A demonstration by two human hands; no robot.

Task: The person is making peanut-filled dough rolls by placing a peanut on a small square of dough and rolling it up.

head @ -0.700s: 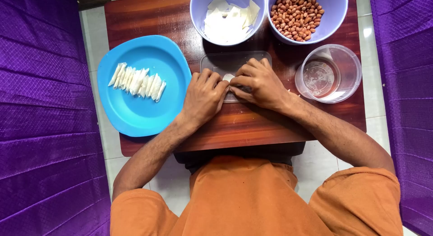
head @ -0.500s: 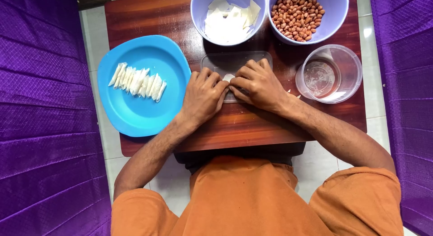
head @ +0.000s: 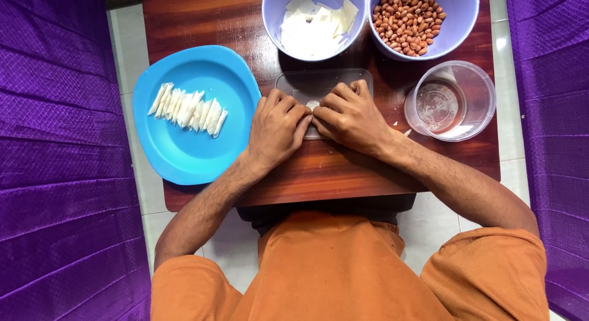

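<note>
Pinching a small white piece (head: 313,105) between both hands over a clear tray (head: 319,83).
Left hand (head: 277,127) and right hand (head: 350,117) meet, fingertips closed on the piece, mostly hiding it; tray half covered.

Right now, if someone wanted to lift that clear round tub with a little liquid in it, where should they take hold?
Probably by the clear tub's outer wall on its right side, fingers wrapped round and kept level. It stands upright and open with liquid inside, and the right hand and the peanut bowl crowd its other sides.
</note>
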